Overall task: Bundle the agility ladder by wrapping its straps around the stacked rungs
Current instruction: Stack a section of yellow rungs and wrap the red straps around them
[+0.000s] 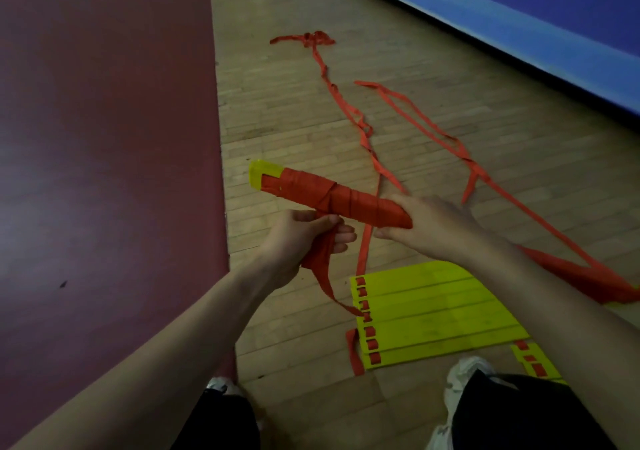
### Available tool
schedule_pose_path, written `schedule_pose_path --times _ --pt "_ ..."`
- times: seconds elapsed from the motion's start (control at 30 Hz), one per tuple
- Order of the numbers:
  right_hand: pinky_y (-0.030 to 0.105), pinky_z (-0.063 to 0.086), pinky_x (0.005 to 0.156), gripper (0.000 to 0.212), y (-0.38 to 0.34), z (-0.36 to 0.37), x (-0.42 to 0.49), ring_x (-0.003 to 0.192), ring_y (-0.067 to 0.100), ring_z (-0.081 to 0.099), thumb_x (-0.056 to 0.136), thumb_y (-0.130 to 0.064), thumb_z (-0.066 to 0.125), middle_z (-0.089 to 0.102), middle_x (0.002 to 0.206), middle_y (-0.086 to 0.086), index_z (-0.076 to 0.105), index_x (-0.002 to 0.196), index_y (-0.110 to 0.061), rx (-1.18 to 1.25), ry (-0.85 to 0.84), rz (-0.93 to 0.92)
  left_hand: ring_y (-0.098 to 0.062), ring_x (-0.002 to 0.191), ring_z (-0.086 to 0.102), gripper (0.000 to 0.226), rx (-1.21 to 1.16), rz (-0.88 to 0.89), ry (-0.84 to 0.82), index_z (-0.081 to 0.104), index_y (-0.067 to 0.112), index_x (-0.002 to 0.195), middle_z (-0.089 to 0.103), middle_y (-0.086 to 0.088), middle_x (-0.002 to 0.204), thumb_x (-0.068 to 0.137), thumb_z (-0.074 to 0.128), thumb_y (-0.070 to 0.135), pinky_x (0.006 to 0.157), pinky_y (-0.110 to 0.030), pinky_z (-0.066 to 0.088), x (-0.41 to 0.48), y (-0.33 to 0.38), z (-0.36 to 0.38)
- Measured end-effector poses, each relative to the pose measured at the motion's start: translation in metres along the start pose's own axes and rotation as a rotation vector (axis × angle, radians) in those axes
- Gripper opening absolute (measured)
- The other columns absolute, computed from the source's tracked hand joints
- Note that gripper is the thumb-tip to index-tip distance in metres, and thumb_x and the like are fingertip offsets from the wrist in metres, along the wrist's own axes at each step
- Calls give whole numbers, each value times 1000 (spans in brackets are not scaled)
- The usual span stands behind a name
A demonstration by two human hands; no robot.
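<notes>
A stack of yellow rungs [260,173] is held in the air, most of it wound in red strap [332,197]; only its yellow far-left end shows. My right hand [426,226] holds the bundle's right end between thumb and fingers. My left hand [304,241], just below the bundle, grips a bunched length of red strap [320,257] that trails down to the floor.
Several yellow rungs [429,314] lie side by side on the wooden floor below my hands. Loose red straps [363,127] run away across the floor toward a blue banner [519,26]. A dark red mat [104,155] lies left. My shoes [464,377] are at the bottom.
</notes>
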State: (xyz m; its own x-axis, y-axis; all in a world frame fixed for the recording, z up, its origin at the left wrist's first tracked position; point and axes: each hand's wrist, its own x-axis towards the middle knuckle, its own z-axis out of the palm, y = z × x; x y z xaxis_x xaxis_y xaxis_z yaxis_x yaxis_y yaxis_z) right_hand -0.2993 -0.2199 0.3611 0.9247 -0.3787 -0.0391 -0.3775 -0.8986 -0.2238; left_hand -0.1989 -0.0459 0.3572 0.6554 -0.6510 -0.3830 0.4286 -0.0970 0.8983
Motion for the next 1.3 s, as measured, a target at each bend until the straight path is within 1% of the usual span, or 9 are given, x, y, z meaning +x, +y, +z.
schedule_pose_path --times 0.27,0.37,0.47,0.53,0.67,0.77,0.9,1.17,1.3 --pt "39 46 96 55 -10 13 -4 125 24 51 92 -32 59 49 140 -6 35 140 -44 10 48 -129 -16 76 71 13 -40 6 19 66 -10 98 71 -17 90 87 60 -7 66 -18 57 -2 3 -1" --pt "37 44 91 58 -10 18 -2 119 30 53 95 -25 53 50 132 3 30 145 -41 -94 86 -139 -20 90 70 20 -66 -9 -33 68 -2 100 72 -14 97 88 66 13 76 -24 59 -2 8 -4" --pt "36 40 88 64 -12 22 -4 115 31 52 94 -15 49 50 123 7 24 149 -37 -183 115 -182 -19 76 70 30 -131 -21 29 67 -1 94 70 -13 84 91 63 29 73 -26 58 0 8 -3" --pt "36 41 89 69 -16 22 -6 116 29 51 91 -20 55 49 120 6 22 150 -35 -182 130 -203 -18 65 68 18 -222 -17 117 65 0 86 66 -11 73 90 64 17 72 -28 58 1 8 -2" --pt "36 49 90 79 -12 15 -1 117 24 55 70 -59 71 56 126 -2 35 139 -40 79 57 -210 -22 74 66 11 -246 22 71 64 0 87 66 -11 77 90 60 9 79 -34 58 0 14 -2" --pt "29 49 75 67 -3 -1 2 86 13 64 51 -81 66 67 93 -10 55 104 -41 317 -112 -122 -23 77 68 11 -277 41 28 65 -1 88 67 -13 82 90 59 9 78 -33 60 -3 15 -1" --pt "29 51 51 48 3 -14 2 55 18 63 53 -64 70 63 61 -3 69 84 -27 717 -262 -47 -23 82 70 17 -284 73 -45 64 -4 99 69 -15 90 92 58 10 75 -29 60 -2 15 -3" --pt "22 43 42 50 7 -17 2 48 15 51 57 -56 68 53 61 4 67 85 -14 828 -308 -34 -18 93 71 25 -68 33 -258 60 -7 113 71 -14 108 96 46 5 77 -26 59 -6 17 -15" --pt "25 42 43 66 9 -14 4 50 18 53 51 -64 68 56 62 6 68 89 -11 789 -265 -9 -22 84 71 30 60 11 -167 55 -10 117 67 -20 108 102 40 11 72 -30 60 -5 7 -10"
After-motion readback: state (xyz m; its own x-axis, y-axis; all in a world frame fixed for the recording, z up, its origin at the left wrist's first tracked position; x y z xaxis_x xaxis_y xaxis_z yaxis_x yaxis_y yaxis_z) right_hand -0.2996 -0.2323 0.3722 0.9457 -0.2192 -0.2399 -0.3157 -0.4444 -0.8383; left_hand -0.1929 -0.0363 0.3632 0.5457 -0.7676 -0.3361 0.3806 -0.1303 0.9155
